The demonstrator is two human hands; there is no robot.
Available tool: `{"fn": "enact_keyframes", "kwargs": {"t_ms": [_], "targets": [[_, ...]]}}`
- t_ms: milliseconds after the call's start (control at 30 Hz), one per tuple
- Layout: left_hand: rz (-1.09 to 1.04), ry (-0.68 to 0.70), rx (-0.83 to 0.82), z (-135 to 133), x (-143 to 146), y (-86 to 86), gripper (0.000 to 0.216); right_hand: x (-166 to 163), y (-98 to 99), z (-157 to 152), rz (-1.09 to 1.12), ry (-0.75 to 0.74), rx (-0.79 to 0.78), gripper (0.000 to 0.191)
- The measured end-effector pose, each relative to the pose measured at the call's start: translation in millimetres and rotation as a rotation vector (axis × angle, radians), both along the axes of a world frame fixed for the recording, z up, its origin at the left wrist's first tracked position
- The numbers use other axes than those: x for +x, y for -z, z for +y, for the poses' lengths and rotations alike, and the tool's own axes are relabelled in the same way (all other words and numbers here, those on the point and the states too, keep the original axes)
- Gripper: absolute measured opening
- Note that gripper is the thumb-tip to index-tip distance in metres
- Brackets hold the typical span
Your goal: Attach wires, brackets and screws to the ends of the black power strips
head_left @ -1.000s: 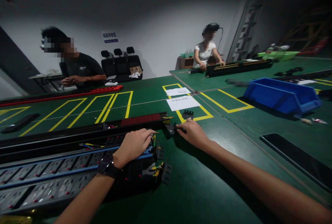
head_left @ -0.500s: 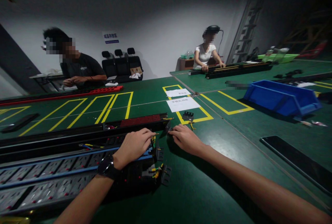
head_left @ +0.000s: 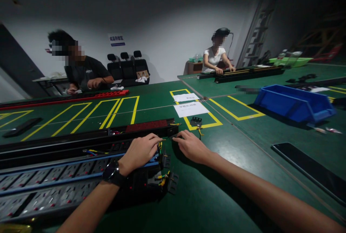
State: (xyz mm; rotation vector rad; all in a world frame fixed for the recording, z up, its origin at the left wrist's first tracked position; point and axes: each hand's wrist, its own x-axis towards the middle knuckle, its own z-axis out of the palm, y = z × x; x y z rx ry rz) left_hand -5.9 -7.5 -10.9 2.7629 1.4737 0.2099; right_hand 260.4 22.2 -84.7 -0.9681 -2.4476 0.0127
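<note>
The left hand [head_left: 140, 150], a watch [head_left: 113, 174] on its wrist, lies curled over the end of the near socket strip [head_left: 67, 179], fingertips at the yellow-green wires [head_left: 160, 146]; whether it grips cannot be told. The right hand [head_left: 190, 146] rests on the green mat [head_left: 216, 197], fingers [head_left: 177, 139] narrow and together just beside the end cap [head_left: 173, 130] of the black rail [head_left: 81, 141]; any pinch is hidden. 2 paper sheets [head_left: 190, 108] and a blue bin [head_left: 294, 103] lie beyond.
</note>
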Motion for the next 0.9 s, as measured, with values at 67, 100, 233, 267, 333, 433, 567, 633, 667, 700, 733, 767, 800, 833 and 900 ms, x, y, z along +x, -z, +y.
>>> {"fn": "enact_keyframes", "kwargs": {"t_ms": [67,100,233,267,333,433,567,633,667,700,733,767,800,833,900], "targets": [[0.001,-0.005,0.001,0.2,-0.3,0.5,0.038,0.6,-1.9,1.1,-0.002,0.002,-0.010,0.035],[-0.001,-0.003,0.003,0.2,-0.4,0.7,0.038,1.0,-2.7,1.8,0.002,-0.010,-0.021,0.034],[0.010,0.001,0.003,0.1,-0.1,0.1,0.039,1.9,-3.5,3.6,0.027,-0.126,-0.060,0.034],[0.019,-0.001,0.002,0.0,0.2,-0.4,0.039,1.8,-3.0,3.5,0.040,-0.161,-0.059,0.036],[0.037,-0.006,0.003,-0.1,0.8,-1.5,0.039,1.2,-1.7,3.0,0.066,-0.210,-0.056,0.043],[0.042,-0.004,0.005,-0.1,1.4,-2.3,0.040,0.8,0.0,2.4,0.071,-0.222,-0.065,0.048],[0.036,0.004,-0.005,-0.3,2.1,-3.3,0.039,1.9,-0.3,2.5,0.052,-0.210,-0.080,0.048],[0.039,0.001,-0.011,-0.4,2.6,-4.1,0.039,1.9,-1.5,1.9,0.041,-0.220,-0.099,0.047],[0.041,0.001,-0.015,-0.4,2.8,-4.4,0.039,1.4,-2.2,1.3,0.034,-0.228,-0.112,0.046],[0.043,0.001,-0.020,-0.4,2.9,-4.6,0.039,0.7,-2.8,0.3,0.028,-0.236,-0.123,0.045],[0.043,0.001,-0.026,-0.2,2.8,-4.5,0.038,-0.2,-3.3,-0.8,0.020,-0.242,-0.129,0.045],[0.038,0.000,-0.030,0.0,2.6,-4.3,0.037,-1.2,-3.6,-2.1,0.012,-0.242,-0.129,0.045],[0.028,0.000,-0.033,0.2,2.3,-3.8,0.036,-2.1,-3.8,-3.3,0.003,-0.235,-0.124,0.046],[0.015,0.000,-0.032,0.4,2.1,-3.3,0.036,-3.0,-3.9,-4.5,-0.007,-0.223,-0.116,0.045],[-0.012,-0.002,-0.025,0.7,1.9,-2.4,0.034,-4.2,-3.8,-6.1,-0.029,-0.195,-0.106,0.044]]}}
